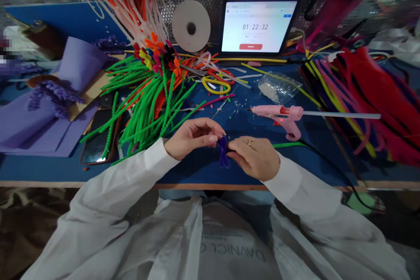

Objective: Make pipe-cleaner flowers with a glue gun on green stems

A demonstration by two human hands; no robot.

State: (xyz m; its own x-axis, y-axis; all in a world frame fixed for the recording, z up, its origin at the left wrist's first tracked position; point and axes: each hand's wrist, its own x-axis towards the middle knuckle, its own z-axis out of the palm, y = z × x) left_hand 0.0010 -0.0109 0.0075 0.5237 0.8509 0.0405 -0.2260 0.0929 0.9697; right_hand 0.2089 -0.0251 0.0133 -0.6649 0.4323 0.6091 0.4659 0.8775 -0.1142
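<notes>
Between my two hands, over the table's near edge, is a small purple-blue pipe cleaner piece [223,153] bent into loops. My left hand [196,137] pinches its upper end between thumb and fingertips. From the other side, my right hand [255,154], with a ring on one finger, grips it with thumb and curled fingers; the part inside that grip is hidden. Beyond the right hand lies a pink glue gun [278,113] with a long clear glue stick in its back. Green pipe cleaners [154,109] spread out past my left hand.
A phone [96,135] and purple wrapping paper [42,127] lie at the left. Scissors with yellow handles [216,85], a bag of white beads [277,87] and a tablet [259,26] showing a timer are farther back. Red and pink pipe cleaners [377,96] fill the right. The glue gun's black cord [331,164] crosses the near edge.
</notes>
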